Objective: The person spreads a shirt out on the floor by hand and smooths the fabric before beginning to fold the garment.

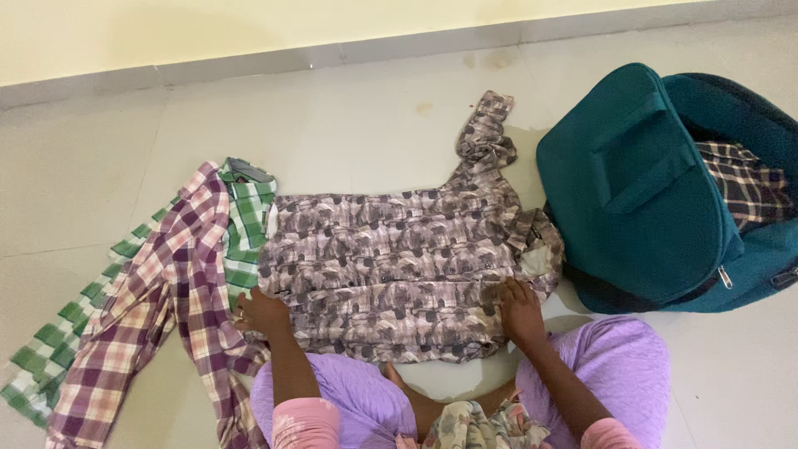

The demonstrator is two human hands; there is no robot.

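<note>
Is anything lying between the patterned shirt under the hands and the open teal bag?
Nothing visible does. The grey patterned shirt lies flat on the floor, both the left hand and right hand resting on it. Its collar end lies right beside the teal bag, whose flap hangs open.

no packages, labels, signs or screens here (only clothes, bag).

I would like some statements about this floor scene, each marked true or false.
1. Both hands, left hand and right hand, rest on the grey patterned shirt. True.
2. The teal bag is zipped shut. False: it is open, with a dark checked cloth inside.
3. The green checked shirt lies partly under the maroon checked shirt. True.
4. The grey shirt is rolled up. False: it lies spread flat.
</note>
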